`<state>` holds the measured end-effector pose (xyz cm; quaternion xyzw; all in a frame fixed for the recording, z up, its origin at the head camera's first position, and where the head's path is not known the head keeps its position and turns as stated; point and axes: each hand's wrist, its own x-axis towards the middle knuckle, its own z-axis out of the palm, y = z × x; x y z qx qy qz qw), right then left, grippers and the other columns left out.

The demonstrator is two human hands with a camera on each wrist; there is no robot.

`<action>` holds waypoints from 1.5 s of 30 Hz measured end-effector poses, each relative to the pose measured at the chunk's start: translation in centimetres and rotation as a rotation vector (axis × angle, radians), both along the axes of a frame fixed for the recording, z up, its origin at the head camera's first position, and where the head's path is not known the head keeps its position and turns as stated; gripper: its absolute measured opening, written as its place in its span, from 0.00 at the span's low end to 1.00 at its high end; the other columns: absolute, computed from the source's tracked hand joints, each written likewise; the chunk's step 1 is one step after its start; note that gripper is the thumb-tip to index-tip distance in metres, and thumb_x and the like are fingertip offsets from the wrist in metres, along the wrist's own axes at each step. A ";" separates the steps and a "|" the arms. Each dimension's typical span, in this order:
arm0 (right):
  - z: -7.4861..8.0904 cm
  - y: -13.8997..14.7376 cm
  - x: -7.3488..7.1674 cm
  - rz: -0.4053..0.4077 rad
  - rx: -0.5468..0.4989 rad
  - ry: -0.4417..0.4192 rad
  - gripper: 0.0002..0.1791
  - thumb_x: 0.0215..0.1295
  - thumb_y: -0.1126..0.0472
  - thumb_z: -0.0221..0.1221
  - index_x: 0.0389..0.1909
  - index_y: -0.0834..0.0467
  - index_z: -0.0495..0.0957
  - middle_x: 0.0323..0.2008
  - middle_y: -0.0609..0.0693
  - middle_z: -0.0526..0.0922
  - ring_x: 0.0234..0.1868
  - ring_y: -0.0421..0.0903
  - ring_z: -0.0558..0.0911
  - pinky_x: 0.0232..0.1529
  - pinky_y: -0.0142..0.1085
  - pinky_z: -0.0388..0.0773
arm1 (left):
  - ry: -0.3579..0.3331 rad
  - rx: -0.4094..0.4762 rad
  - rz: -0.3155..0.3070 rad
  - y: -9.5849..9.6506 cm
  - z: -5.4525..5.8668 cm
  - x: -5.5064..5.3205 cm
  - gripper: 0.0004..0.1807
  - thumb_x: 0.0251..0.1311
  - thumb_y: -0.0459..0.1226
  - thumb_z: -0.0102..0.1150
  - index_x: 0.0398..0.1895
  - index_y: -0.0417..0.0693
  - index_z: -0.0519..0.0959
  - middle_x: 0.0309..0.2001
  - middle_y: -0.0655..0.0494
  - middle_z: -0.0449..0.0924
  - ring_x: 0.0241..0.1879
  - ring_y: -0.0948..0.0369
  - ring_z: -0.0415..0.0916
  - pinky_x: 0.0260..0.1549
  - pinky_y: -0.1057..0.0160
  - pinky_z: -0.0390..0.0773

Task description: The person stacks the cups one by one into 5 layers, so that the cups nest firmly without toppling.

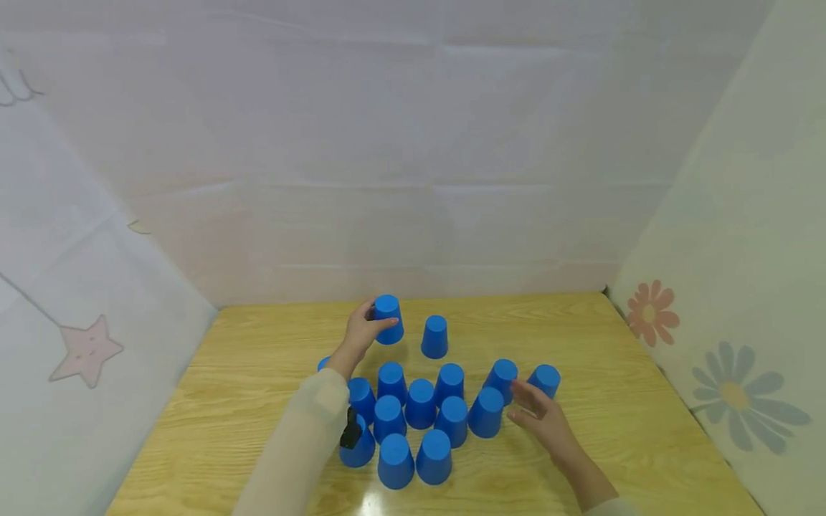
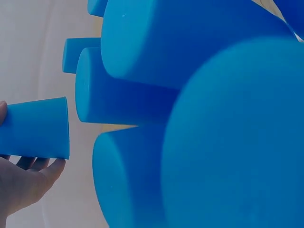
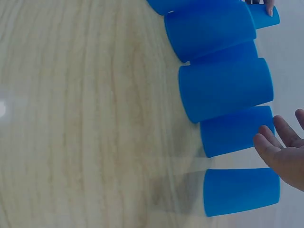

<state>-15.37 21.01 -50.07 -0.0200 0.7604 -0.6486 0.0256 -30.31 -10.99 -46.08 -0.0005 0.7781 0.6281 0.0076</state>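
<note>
Near the back of the table, my left hand (image 1: 358, 333) grips an upside-down blue plastic cup (image 1: 390, 321), thumb on one side and fingers on the other. The left wrist view shows this held cup (image 2: 33, 128) raised clear of the other cups. Just right of it, another blue cup (image 1: 435, 337) stands alone, mouth down. My right hand (image 1: 545, 423) hovers at the right side of the group with its fingers loosely spread and nothing held. Its fingertips are beside a blue cup (image 1: 500, 378), and a separate cup (image 1: 546, 380) stands behind the hand.
Several more upside-down blue cups stand close together in the middle of the wooden table (image 1: 258, 444), including two front cups (image 1: 396, 466). A black strap piece (image 1: 350, 430) shows at the left sleeve. Pale cloth walls (image 1: 413, 179) enclose the back and sides.
</note>
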 end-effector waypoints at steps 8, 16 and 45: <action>-1.6 -0.2 0.2 -0.018 0.007 -0.034 0.29 0.51 0.67 0.59 0.56 0.65 0.63 0.53 0.62 0.67 0.54 0.60 0.64 0.52 0.49 0.62 | -0.047 -0.006 0.036 0.9 -0.8 -0.8 0.35 0.47 0.36 0.62 0.60 0.44 0.61 0.58 0.42 0.60 0.57 0.47 0.55 0.52 0.47 0.57; -2.6 -0.7 0.1 -0.019 0.011 -0.080 0.31 0.50 0.65 0.61 0.57 0.62 0.63 0.54 0.61 0.66 0.55 0.60 0.63 0.51 0.51 0.61 | -0.066 -0.018 0.010 1.4 -1.4 -1.1 0.35 0.47 0.34 0.61 0.60 0.44 0.59 0.59 0.40 0.58 0.58 0.46 0.53 0.52 0.47 0.57; -3.9 -2.8 -0.9 0.000 0.040 -0.071 0.35 0.48 0.60 0.63 0.59 0.59 0.60 0.56 0.62 0.63 0.56 0.61 0.61 0.51 0.52 0.61 | -0.163 -0.035 0.077 3.2 -4.4 -2.5 0.33 0.45 0.30 0.62 0.58 0.42 0.63 0.55 0.40 0.62 0.56 0.45 0.57 0.51 0.48 0.59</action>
